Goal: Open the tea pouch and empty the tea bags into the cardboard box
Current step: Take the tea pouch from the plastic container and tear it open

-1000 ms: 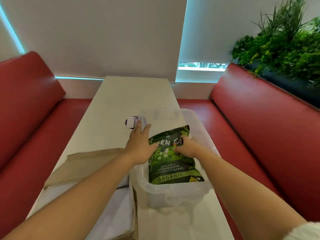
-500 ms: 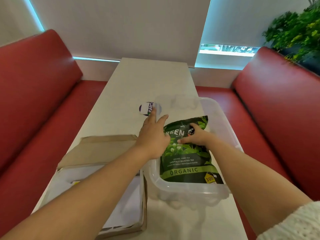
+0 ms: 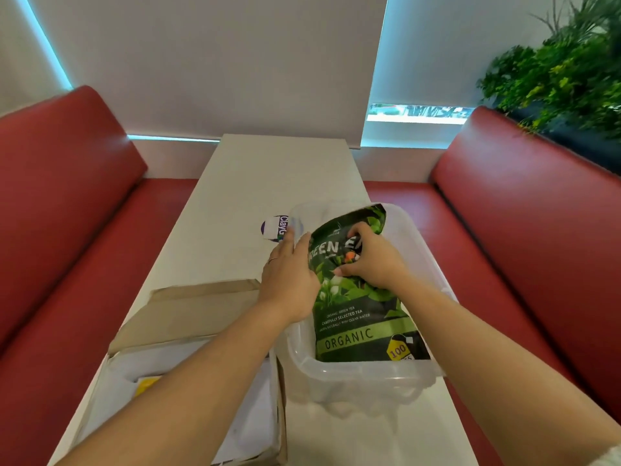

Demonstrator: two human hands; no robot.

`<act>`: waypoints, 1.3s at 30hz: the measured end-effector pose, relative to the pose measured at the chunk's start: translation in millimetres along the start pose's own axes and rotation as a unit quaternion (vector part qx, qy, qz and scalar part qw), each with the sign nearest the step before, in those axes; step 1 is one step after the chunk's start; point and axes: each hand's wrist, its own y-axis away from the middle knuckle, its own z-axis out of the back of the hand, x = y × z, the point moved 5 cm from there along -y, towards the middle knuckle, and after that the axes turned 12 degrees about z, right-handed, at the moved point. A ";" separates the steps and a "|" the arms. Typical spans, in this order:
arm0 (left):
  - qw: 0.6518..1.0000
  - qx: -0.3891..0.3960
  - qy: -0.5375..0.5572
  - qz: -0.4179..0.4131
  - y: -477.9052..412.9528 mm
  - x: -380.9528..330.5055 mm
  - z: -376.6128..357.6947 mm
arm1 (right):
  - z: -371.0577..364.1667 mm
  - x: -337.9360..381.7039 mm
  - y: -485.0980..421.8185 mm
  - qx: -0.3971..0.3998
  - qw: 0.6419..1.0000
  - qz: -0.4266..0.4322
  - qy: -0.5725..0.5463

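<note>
Tea pouch (image 3: 356, 317) is being held propped inside the clear plastic bin (image 3: 369, 375) on the tabletop (image 3: 275, 176), top end tilted up, bottom edge down by the bin's near wall. Looks like the pick-up step is being done, with nothing being opened yet (top edge looks closed from here, though it's partly hidden by fingers). The right hand (image 3: 373, 260) is being curled over the pouch's upper part, fingers and thumb pinching the foil. The left hand (image 3: 289, 284) is being pressed flat, fingers straight, against the pouch's left edge, gripping nothing. Both forearms are being stretched forward. Next, probably, the pouch is going to need lifting clear, tearing at the top with both hands, then tipping over the open cardboard box (image 3: 201, 307) just left of the bin.
</note>
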 end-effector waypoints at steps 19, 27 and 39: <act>0.924 0.049 0.363 -0.113 96.7 -54.2 161.0 | 194.6 190.6 132.2 -0.303 0.911 0.268 -0.081; 0.890 0.082 0.434 -0.112 158.3 1.1 201.2 | 129.7 218.5 195.2 -0.207 0.919 0.285 -0.180; 0.958 0.176 0.219 -0.062 191.5 76.8 158.8 | 34.9 171.8 245.1 -0.014 0.955 0.172 -0.241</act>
